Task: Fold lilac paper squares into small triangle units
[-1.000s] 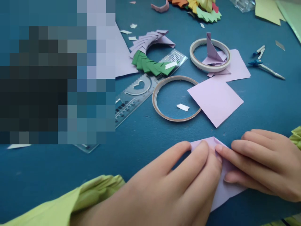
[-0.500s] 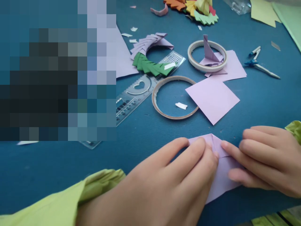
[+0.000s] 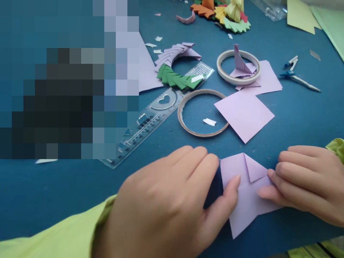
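**Desk:** Where is the purple paper?

**Field:** Lower right of centre, flat on a blue tabletop, a small flap folded in along its upper edge. Its right end disappears beneath fingers.

**Desk:** And the hands?

**Field:** The left hand, at lower centre, rests its thumb on the paper, other fingers curled, their tips out of sight; whether it grips cannot be told. The right hand, cut by the right edge, sets thumb and forefinger on the paper's right side, remaining fingers bent. A firm pinch cannot be confirmed.

**Desk:** What else is obscured?

**Field:** A pixelated block masks the upper left, covering part of a large lavender sheet. A clear ruler runs down toward it, beneath a ring of purple and green folds. At centre right, a lavender square hides one side of a tape roll.

**Desk:** Upper right?

**Field:** Clear plastic, cropped by the top edge, too blurred to identify.
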The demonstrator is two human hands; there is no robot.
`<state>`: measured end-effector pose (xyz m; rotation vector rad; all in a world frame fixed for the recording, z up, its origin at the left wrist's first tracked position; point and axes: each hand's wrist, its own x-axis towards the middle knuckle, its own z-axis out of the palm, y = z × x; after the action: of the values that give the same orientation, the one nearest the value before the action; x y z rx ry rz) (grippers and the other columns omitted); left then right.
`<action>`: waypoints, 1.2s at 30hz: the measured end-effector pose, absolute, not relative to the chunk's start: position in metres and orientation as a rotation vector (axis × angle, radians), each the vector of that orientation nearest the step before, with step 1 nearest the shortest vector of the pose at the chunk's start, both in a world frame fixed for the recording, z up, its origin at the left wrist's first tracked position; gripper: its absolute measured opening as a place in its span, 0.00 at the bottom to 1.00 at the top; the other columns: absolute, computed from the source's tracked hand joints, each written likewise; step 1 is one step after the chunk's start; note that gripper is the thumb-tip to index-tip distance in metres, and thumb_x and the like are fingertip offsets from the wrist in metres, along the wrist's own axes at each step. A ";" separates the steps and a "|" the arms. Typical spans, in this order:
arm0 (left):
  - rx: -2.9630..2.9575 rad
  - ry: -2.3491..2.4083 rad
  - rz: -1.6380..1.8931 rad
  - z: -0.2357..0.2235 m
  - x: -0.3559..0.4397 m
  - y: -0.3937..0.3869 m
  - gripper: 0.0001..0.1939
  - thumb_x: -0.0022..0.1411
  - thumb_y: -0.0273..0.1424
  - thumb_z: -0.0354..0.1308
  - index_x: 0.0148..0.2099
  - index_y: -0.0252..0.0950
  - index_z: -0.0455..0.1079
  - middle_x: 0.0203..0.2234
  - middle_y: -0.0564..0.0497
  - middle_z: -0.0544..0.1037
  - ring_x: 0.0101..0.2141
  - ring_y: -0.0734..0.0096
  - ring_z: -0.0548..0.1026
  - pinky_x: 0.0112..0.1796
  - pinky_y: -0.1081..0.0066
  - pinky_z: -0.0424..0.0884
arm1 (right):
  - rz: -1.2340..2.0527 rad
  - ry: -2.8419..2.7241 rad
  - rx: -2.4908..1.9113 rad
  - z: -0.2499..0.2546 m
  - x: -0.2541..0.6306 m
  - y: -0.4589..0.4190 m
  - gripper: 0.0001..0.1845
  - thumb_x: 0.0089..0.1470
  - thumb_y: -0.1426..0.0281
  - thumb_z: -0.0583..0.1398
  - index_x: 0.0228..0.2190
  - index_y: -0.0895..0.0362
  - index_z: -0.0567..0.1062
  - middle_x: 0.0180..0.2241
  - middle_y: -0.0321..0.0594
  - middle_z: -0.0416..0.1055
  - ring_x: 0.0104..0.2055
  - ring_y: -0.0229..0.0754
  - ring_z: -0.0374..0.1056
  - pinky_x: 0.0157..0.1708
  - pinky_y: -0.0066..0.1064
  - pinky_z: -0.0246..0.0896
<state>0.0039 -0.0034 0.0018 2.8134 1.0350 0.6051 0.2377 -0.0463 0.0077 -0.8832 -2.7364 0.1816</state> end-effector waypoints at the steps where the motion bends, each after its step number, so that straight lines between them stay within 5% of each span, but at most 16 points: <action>1: 2.790 1.040 0.592 0.001 0.006 -0.003 0.16 0.65 0.34 0.49 0.24 0.38 0.60 0.18 0.52 0.62 0.20 0.68 0.62 0.20 0.66 0.56 | 0.183 -2.736 -0.880 0.008 0.238 -0.046 0.13 0.59 0.72 0.58 0.23 0.56 0.67 0.21 0.34 0.57 0.25 0.39 0.50 0.25 0.37 0.40; 9: 2.957 0.656 0.641 -0.004 0.000 -0.002 0.10 0.63 0.24 0.52 0.28 0.37 0.63 0.19 0.53 0.65 0.21 0.65 0.65 0.22 0.64 0.60 | 0.166 -2.713 -0.898 0.005 0.234 -0.043 0.09 0.61 0.72 0.55 0.28 0.58 0.68 0.22 0.35 0.61 0.24 0.39 0.51 0.23 0.36 0.40; 13: 2.984 0.523 0.770 -0.007 -0.006 -0.010 0.11 0.63 0.23 0.49 0.44 0.27 0.71 0.36 0.43 0.78 0.37 0.56 0.74 0.38 0.57 0.71 | 0.150 -2.695 -0.893 0.002 0.232 -0.040 0.11 0.61 0.71 0.55 0.26 0.58 0.68 0.22 0.36 0.62 0.24 0.39 0.52 0.23 0.35 0.46; 18: 2.994 0.459 0.783 -0.011 -0.009 -0.020 0.16 0.64 0.23 0.45 0.48 0.29 0.72 0.50 0.44 0.75 0.53 0.56 0.69 0.54 0.60 0.65 | 0.151 -2.681 -0.934 0.002 0.232 -0.039 0.13 0.62 0.71 0.54 0.24 0.58 0.68 0.22 0.36 0.61 0.24 0.38 0.52 0.24 0.33 0.50; 36: 2.907 0.405 0.857 -0.011 -0.005 -0.019 0.14 0.65 0.23 0.46 0.44 0.32 0.73 0.44 0.48 0.78 0.51 0.65 0.72 0.56 0.66 0.67 | 0.170 -2.667 -0.945 0.003 0.230 -0.040 0.08 0.62 0.71 0.55 0.31 0.61 0.70 0.22 0.38 0.64 0.24 0.39 0.55 0.22 0.34 0.52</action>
<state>-0.0046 -0.0191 -0.0108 2.9065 0.4053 0.8572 0.2301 -0.0396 0.0025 -0.9447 -2.6670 0.1703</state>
